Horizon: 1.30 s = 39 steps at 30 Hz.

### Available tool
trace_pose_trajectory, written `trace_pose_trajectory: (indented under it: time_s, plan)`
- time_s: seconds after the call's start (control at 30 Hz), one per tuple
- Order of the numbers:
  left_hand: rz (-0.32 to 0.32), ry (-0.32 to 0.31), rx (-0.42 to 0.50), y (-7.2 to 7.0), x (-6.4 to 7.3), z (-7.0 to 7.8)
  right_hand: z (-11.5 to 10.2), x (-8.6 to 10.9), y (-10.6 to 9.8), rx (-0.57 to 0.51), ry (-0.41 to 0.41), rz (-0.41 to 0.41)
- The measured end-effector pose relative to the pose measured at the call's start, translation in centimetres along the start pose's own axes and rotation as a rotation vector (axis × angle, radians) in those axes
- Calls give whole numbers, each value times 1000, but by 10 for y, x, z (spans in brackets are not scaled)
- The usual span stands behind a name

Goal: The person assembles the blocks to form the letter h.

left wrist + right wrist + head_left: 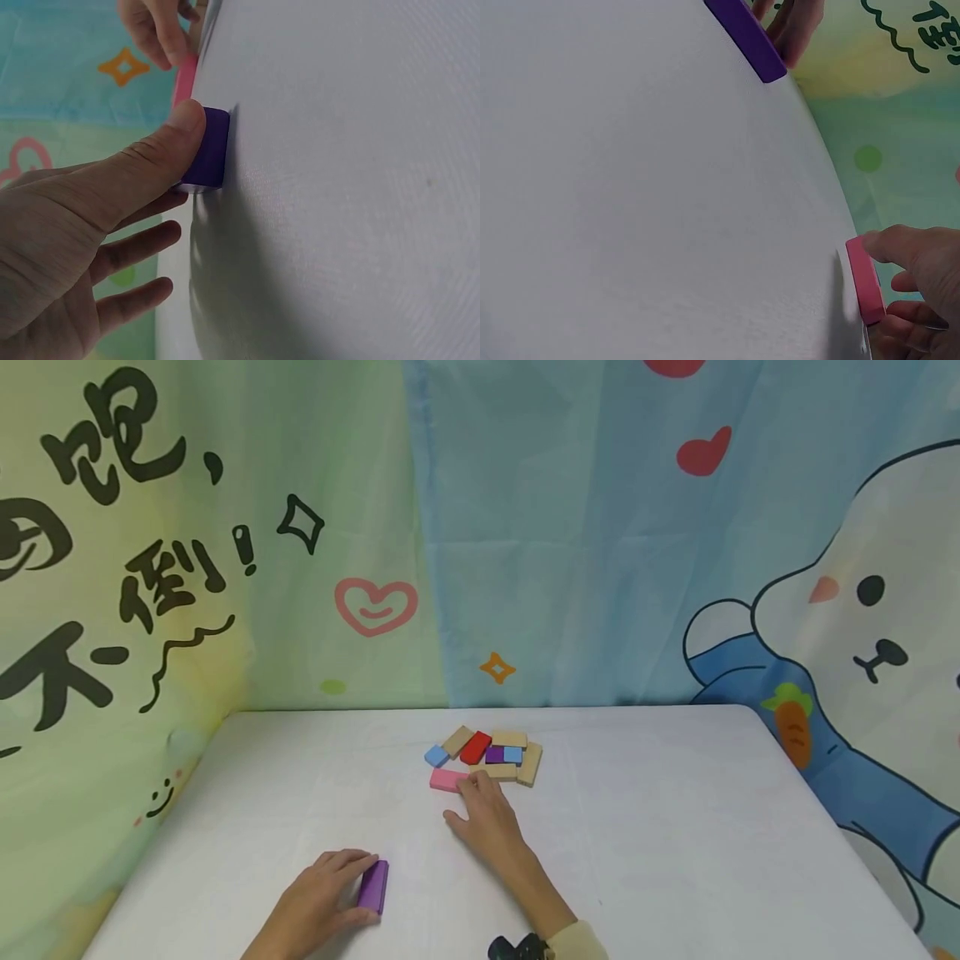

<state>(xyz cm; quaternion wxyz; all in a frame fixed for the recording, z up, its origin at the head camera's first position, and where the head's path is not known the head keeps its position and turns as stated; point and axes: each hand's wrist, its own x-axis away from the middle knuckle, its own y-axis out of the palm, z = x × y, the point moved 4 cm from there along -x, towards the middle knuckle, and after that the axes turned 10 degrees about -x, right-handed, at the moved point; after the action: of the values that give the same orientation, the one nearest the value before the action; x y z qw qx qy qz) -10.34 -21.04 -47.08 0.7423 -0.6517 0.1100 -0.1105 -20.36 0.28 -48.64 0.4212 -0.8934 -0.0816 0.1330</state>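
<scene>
My left hand (318,893) pinches a purple block (373,887) between thumb and fingers, near the front of the table. The left wrist view shows the thumb across the purple block (210,150), with two lower fingers spread free. Farther back, my right hand (487,818) touches the right end of a pink block (446,780) with its fingertips. Its thumb stands apart from that block in the head view. In the right wrist view the thumb overlaps one end of the pink block (865,281), and curled fingers are at the other.
Behind the pink block lies a cluster: a red block (476,748), several natural wood blocks (529,765), a small blue block (437,756), another blue block (513,755) and a purple piece (494,755). A white cloth (660,827) covers the table. A printed curtain (562,568) hangs behind.
</scene>
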Motion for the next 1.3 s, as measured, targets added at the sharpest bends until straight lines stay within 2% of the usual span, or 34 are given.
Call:
trace_pose_trajectory:
  time_s: [0.33,0.67,0.97,1.3]
  plan:
    - [-17,7,7,-2,-4,3,1,-12,1,26,6,-18]
    - [11,17,-3,-4,-2,2,-2,-14,1,37,47,-45]
    - [-19,-9,15,-2,-2,2,-3,-9,3,-6,81,-88]
    - [-66,-21,17,-4,-3,3,-2,-9,3,-42,69,-47]
